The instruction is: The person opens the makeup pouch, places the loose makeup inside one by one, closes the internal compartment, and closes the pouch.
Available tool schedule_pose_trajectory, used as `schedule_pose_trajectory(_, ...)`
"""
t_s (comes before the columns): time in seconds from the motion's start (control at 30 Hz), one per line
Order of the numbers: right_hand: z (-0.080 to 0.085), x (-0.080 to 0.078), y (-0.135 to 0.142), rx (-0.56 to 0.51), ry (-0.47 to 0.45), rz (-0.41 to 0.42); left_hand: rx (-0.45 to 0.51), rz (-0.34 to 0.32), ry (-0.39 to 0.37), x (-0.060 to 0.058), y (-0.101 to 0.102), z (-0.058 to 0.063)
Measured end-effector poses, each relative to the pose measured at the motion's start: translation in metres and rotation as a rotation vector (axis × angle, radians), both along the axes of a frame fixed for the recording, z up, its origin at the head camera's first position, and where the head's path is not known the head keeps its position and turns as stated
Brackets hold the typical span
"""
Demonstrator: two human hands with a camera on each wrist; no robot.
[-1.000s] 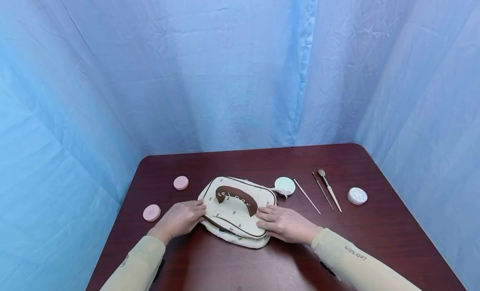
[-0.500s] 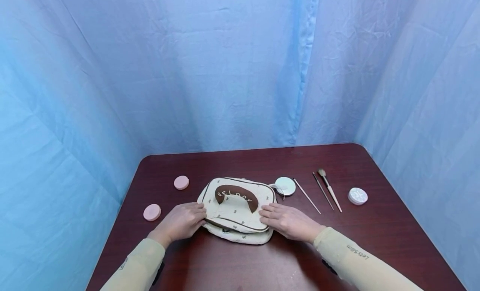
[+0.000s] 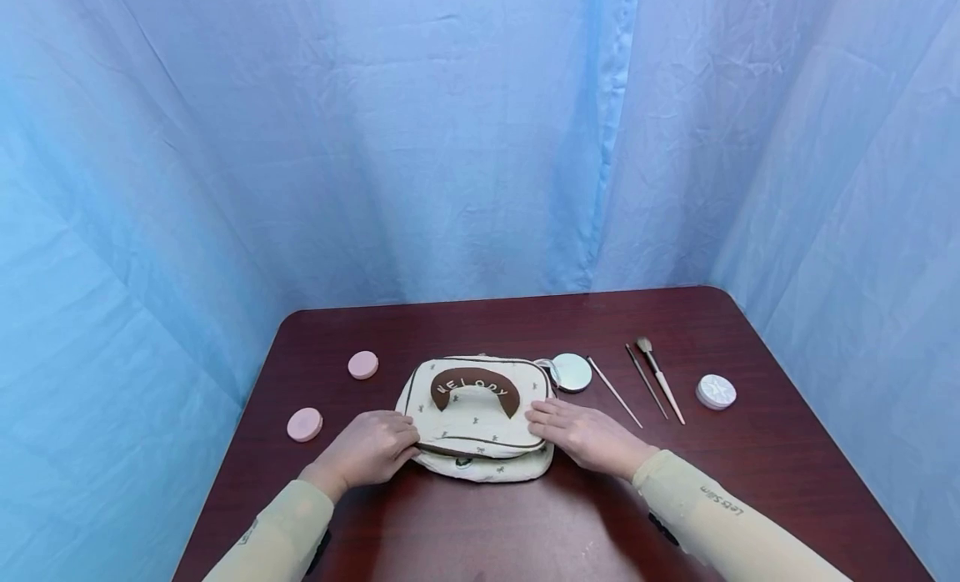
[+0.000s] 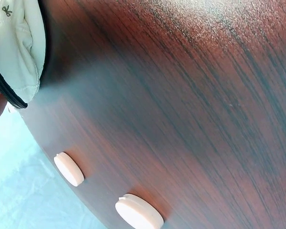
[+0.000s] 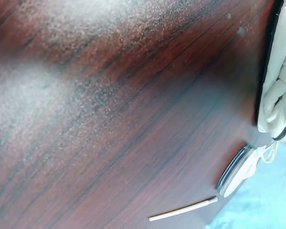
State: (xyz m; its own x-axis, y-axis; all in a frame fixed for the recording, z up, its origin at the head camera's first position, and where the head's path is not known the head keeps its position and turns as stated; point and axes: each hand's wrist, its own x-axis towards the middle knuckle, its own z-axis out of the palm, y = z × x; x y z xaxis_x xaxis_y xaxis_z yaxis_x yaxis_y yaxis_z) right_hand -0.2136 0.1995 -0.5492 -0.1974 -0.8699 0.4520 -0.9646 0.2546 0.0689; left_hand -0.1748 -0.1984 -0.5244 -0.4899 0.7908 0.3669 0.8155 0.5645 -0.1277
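A cream cosmetic bag [image 3: 474,419] with brown piping and small bow prints lies on the table. Its curved brown handle [image 3: 476,380] carries pale lettering. At the bag's left side, my left hand [image 3: 371,447] pinches the edge between fingers and thumb. The left wrist view catches only bits of this hand beside the bag's side [image 4: 24,52]. My right hand [image 3: 581,430] rests its extended fingers on the bag's right side; its thumb is hidden. In the right wrist view the bag's crumpled side [image 5: 279,86] shows without the fingers clearly visible.
Two pink round compacts [image 3: 363,365] [image 3: 305,424] lie to the left. Right of the bag are a mint round compact [image 3: 572,373], a thin white-handled brush [image 3: 615,392], a slim dark stick [image 3: 647,382], a fluffy makeup brush [image 3: 660,380] and a white star-topped round case [image 3: 716,392].
The bag has turned slightly, its right side shifting away from me, and now lies squarer to the table. My right hand moved a little right with that side. The left hand stays at its edge.
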Motion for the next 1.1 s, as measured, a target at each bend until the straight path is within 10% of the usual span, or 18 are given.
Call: schedule_pose_trajectory(1.1,0.002,-0.008,0.009,-0.139,-0.179,-0.049,0.032,-0.034,0.0,0.008,0.013,0.008)
